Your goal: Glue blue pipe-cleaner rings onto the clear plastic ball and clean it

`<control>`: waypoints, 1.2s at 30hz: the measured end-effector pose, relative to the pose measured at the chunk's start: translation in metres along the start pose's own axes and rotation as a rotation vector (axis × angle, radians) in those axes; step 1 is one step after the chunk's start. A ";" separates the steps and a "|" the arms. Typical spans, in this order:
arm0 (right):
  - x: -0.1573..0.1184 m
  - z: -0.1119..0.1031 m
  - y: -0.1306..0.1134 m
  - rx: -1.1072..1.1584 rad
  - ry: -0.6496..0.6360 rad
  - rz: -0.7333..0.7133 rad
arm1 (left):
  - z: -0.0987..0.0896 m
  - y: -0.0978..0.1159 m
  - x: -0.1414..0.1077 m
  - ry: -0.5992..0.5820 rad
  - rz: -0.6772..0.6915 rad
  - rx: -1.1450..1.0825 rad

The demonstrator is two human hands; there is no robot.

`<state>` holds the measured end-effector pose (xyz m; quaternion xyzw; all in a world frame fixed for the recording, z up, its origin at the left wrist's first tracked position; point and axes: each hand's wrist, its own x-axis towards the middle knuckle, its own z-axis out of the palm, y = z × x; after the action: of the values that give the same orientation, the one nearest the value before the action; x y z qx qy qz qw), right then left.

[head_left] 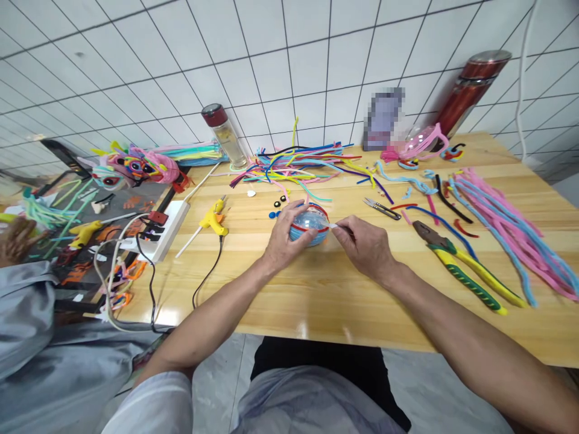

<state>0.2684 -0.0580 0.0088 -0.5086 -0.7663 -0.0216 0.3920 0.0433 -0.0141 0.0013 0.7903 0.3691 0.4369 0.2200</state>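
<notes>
My left hand [283, 241] is wrapped round a clear, round ball [309, 222] just above the tabletop or resting on it; I cannot tell which. Light blue pipe cleaner covers its lower part, and a red pipe cleaner [324, 212] runs round its edge. At the right side of the ball, my right hand [368, 246] pinches a thin white pointed piece [333, 225] whose tip meets the rim. Past my left fingers lie small blue beads [272, 215] and black rings [277, 204].
A yellow glue gun [214, 218] with its cord lies left, near a white power strip [169, 232]. Thread snips [382, 208], pliers [456, 259] and pipe cleaners [506, 217] lie right. Bottles [225, 135] stand along the wall. A co-worker's hand [18, 241] is far left.
</notes>
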 end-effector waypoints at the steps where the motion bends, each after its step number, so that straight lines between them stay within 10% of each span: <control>1: 0.001 -0.001 -0.001 0.006 -0.019 -0.004 | 0.001 -0.002 0.000 0.000 0.023 0.017; 10: 0.018 -0.023 -0.013 -0.042 -0.249 -0.045 | 0.008 -0.015 -0.001 0.011 0.106 0.062; 36: -0.001 -0.009 -0.006 0.051 -0.217 -0.032 | 0.013 -0.013 -0.005 0.043 0.122 -0.033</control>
<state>0.2693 -0.0650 0.0167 -0.4855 -0.8126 0.0467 0.3190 0.0474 -0.0100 -0.0166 0.7979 0.3177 0.4725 0.1978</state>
